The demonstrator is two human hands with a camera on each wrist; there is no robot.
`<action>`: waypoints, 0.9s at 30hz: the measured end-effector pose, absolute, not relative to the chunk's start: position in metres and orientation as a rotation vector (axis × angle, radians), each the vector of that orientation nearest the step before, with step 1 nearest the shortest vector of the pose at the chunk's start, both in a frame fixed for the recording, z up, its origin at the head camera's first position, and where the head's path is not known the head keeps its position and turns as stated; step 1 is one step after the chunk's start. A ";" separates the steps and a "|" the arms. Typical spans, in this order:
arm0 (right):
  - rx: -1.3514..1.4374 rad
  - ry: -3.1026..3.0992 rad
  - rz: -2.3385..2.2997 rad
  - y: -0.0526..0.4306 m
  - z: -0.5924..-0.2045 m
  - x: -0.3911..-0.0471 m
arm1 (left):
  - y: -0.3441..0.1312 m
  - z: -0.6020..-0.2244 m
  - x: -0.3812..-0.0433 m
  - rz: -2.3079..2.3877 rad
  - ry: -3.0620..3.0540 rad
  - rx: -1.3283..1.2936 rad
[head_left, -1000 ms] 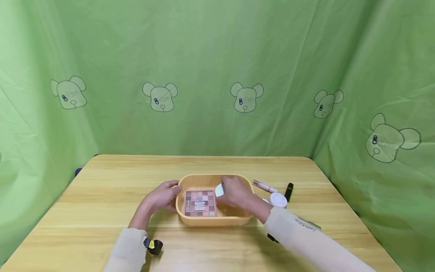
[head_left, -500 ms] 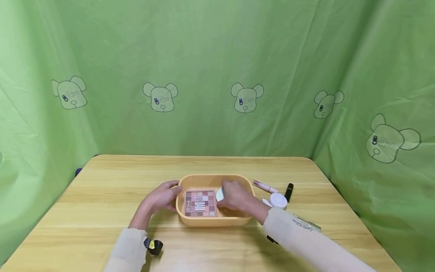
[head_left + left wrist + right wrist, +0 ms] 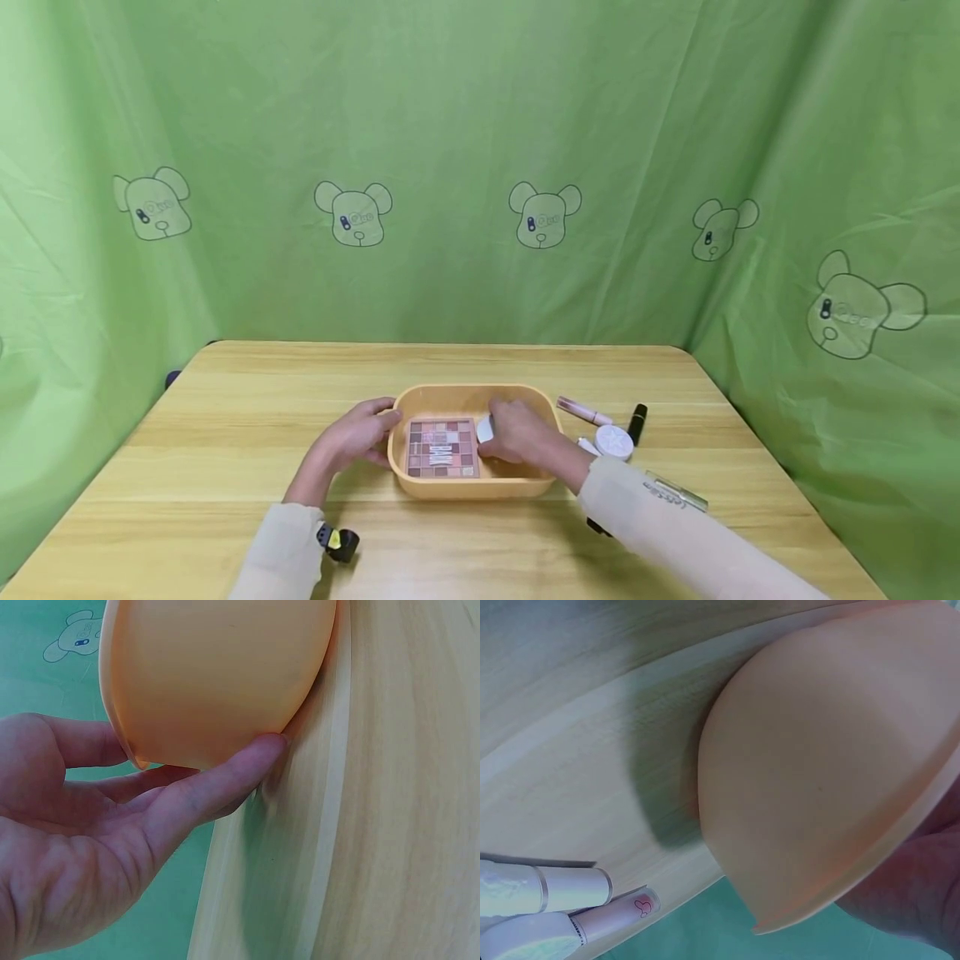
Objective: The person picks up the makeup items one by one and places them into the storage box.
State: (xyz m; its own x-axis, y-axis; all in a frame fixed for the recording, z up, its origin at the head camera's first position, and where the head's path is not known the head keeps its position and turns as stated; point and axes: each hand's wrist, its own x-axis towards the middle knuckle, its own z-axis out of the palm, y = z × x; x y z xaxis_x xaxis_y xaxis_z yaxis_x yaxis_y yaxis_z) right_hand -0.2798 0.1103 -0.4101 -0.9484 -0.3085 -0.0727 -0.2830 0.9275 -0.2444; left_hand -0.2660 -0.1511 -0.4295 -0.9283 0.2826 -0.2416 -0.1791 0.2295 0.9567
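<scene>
An orange-yellow plastic basin [image 3: 480, 490] stands on the table with an eyeshadow palette [image 3: 442, 461] flat in its left half. My left hand [image 3: 360, 433] grips the basin's left end. In the left wrist view, its thumb is at the rim and its fingers lie along the outer wall [image 3: 225, 675]. My right hand [image 3: 517, 433] reaches down inside the basin's right half, holding a small white item [image 3: 485, 429] beside the palette. Most of that item is hidden by the fingers, so I cannot tell its kind. The basin wall hides most of this hand in the right wrist view.
Right of the basin lie a pink lip gloss tube [image 3: 585, 411], a black tube [image 3: 637, 423], a round white compact [image 3: 613, 442] and a white tube [image 3: 547, 889]. A clear, flat item [image 3: 678, 492] lies beside the right sleeve. Green cloth [image 3: 450, 100] hangs behind the table.
My right hand has lowered slightly in the basin with the white item, then stayed nearly still. The right forearm has shifted a little left. The left hand keeps its place on the basin.
</scene>
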 end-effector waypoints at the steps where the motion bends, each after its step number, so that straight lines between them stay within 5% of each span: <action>1: -0.461 2.977 -0.345 0.110 -0.411 -0.280 | -0.151 -0.429 -0.266 1.744 2.145 0.097; 27: -0.471 2.943 -0.366 0.111 -0.405 -0.273 | -0.151 -0.430 -0.266 1.744 2.145 0.086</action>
